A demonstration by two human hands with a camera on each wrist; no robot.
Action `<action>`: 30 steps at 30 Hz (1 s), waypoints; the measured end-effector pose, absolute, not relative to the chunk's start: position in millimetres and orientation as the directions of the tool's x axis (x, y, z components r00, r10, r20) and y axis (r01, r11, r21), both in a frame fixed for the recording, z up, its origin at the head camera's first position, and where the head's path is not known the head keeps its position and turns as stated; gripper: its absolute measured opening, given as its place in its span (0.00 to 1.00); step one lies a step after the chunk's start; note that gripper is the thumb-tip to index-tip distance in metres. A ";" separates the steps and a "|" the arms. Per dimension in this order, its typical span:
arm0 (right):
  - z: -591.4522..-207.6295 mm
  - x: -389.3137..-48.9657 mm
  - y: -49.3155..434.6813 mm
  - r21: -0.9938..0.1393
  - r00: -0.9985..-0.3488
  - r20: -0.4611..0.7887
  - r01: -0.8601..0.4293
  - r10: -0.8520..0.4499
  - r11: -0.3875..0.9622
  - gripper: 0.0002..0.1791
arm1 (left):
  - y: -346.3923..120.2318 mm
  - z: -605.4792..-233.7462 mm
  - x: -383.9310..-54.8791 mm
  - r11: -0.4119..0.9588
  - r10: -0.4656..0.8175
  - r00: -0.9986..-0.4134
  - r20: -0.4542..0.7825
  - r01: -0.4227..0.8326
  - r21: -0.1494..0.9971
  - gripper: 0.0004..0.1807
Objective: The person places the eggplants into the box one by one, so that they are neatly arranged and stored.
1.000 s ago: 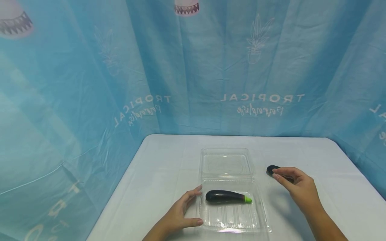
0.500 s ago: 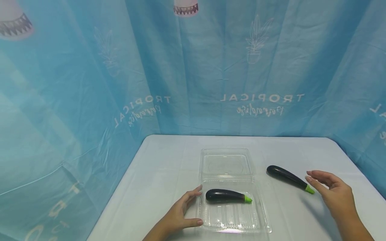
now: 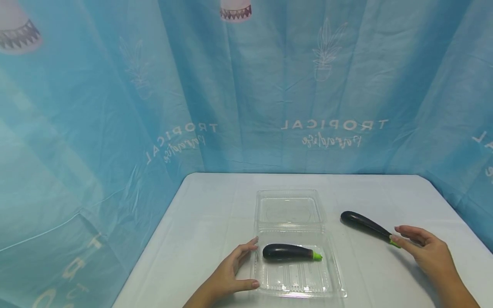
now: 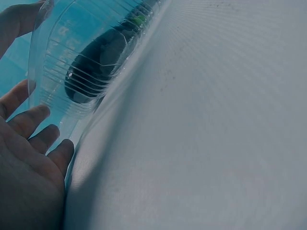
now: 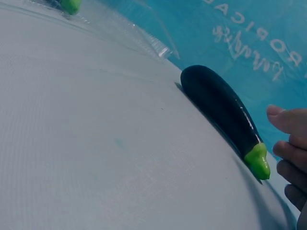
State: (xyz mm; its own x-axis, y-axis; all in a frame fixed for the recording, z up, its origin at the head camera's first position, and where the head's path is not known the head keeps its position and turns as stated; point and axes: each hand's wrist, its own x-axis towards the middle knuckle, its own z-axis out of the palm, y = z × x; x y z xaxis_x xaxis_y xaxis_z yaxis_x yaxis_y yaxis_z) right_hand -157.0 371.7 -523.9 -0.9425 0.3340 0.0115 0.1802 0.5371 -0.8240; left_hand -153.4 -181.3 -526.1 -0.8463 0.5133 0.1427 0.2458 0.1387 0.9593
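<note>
A clear plastic clamshell container (image 3: 296, 278) lies unfolded, its lid (image 3: 289, 210) laid back on the far side. Inside its near half rests a dark eggplant (image 3: 288, 252) with a green stem end. My left hand (image 3: 230, 273) is at the container's left side, thumb and fingertips spread along the rim; in the left wrist view its fingers (image 4: 31, 120) look loosely bent. To the right, a second eggplant (image 3: 363, 223) lies diagonally on the table. My right hand (image 3: 429, 252) is by its green stem end (image 5: 258, 162), thumb and fingers apart with nothing held.
A white-covered table (image 3: 215, 205) carries everything. Blue fabric (image 3: 246, 107) with printed lettering hangs behind and at both sides, meeting the table's far edge.
My right hand has drawn back rightward from over the second eggplant, uncovering it, then lowered toward its green stem end. The left hand and container have stayed in place.
</note>
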 end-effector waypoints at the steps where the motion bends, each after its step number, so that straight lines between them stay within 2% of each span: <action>1: -525.2 -157.5 372.3 -0.821 -0.945 0.015 0.174 0.326 0.544 0.42 | -181.3 -525.9 -153.3 0.143 0.514 -0.847 0.138 0.243 0.959 0.44; 14: -535.2 -164.2 369.7 -0.727 -0.969 0.095 0.089 0.228 0.680 0.43 | -180.8 -526.3 -153.3 0.179 0.504 -0.856 0.117 0.236 0.955 0.45; 30: -539.1 -169.8 363.5 -0.691 -0.963 0.130 0.082 0.235 0.718 0.41 | -181.5 -525.2 -152.8 0.178 0.513 -0.850 0.116 0.238 0.955 0.44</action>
